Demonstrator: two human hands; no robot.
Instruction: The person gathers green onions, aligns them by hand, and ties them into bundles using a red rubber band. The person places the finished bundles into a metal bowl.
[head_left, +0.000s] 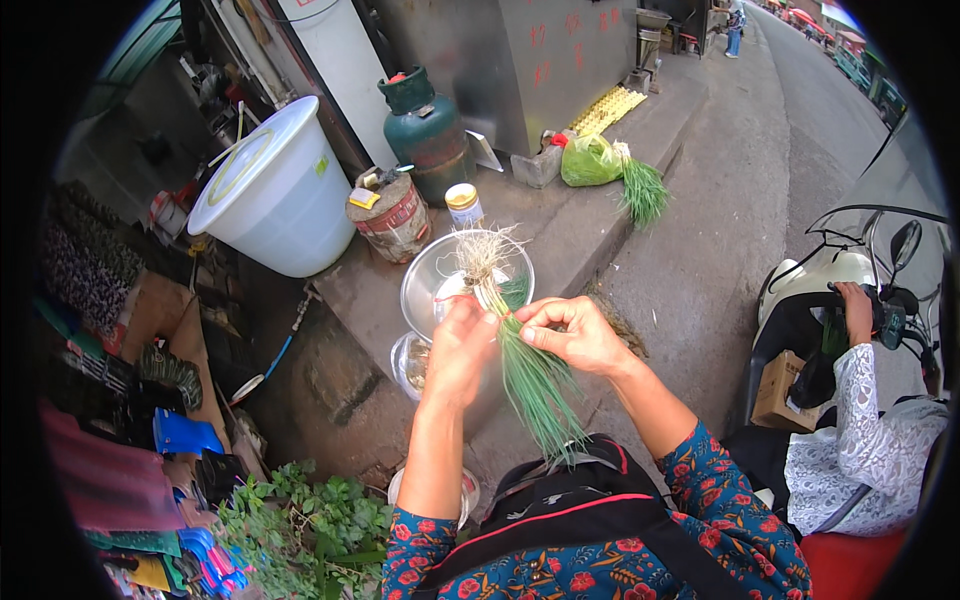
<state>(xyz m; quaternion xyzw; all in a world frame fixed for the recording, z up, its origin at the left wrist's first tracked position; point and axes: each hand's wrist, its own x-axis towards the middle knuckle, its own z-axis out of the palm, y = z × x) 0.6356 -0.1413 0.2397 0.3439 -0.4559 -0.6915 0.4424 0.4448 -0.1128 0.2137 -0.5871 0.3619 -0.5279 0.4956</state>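
A bunch of thin green chives or spring onions (525, 367), with pale stems and stringy roots pointing away from me, is between my two hands. My left hand (459, 341) holds the bunch at its stems, beside a loose end of red tie. At the right side of the stems, my right hand (574, 330) pinches the red tie (506, 315) around the bunch with thumb and forefinger. Below the roots stands a metal basin (420, 277) with more greens in it, partly hidden by the bunch and my left hand.
Beyond the basin stand a tin (463, 204), a worn bucket (394, 225), a green gas cylinder (431, 142) and a large white tub (300, 202). Another bunch of greens (643, 191) lies by the step edge. A person in white lace (862, 450) sits on a scooter at right.
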